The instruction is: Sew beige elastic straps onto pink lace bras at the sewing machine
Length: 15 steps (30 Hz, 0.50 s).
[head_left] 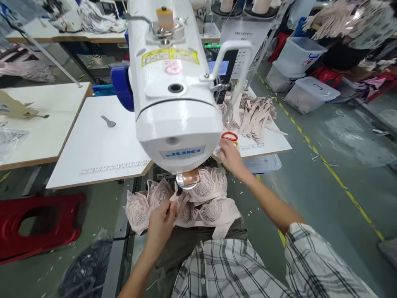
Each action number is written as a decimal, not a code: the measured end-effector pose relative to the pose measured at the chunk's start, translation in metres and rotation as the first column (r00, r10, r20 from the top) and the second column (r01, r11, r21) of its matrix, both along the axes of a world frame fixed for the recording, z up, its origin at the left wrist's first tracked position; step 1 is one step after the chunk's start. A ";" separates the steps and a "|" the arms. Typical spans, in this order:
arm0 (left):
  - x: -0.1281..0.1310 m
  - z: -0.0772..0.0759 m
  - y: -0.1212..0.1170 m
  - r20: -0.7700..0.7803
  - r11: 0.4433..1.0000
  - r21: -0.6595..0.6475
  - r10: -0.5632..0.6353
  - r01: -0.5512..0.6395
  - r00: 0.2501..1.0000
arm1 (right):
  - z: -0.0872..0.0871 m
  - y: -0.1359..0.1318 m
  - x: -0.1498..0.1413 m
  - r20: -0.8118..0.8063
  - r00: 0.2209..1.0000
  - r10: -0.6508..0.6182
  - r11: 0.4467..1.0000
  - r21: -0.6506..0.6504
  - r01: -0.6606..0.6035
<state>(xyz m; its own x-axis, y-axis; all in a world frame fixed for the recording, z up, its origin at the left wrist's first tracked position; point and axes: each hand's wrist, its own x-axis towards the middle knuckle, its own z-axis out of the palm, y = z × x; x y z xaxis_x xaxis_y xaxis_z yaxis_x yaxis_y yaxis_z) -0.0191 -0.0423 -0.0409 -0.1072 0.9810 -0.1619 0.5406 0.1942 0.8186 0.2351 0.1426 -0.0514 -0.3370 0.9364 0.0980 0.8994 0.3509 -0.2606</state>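
Beige lace bras (186,211) lie in a heap over my lap, below the white sewing machine head (178,120). My left hand (163,219) is closed in a pinch on a bra's edge or strap, near the heap's middle. To the right of the machine head, my right hand (230,155) rests at the table's edge, just below scissors (229,135) with red and yellow handles. Its fingertips are partly hidden by the machine, so whether they hold anything is unclear. The needle area is hidden behind a round metal and copper-coloured part (189,178).
Beige fabric strips (252,114) are piled on the right tabletop. A grey teardrop-shaped piece (108,121) lies on the left white tabletop (93,142), which bears a ruler strip. A red stool (40,223) stands lower left; plastic bins (310,93) are at the right.
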 end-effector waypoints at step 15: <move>0.004 0.019 0.007 0.602 0.947 -0.321 0.231 -0.034 0.764 | 0.030 -0.104 0.038 -0.253 0.938 0.237 0.956 -0.115 -0.272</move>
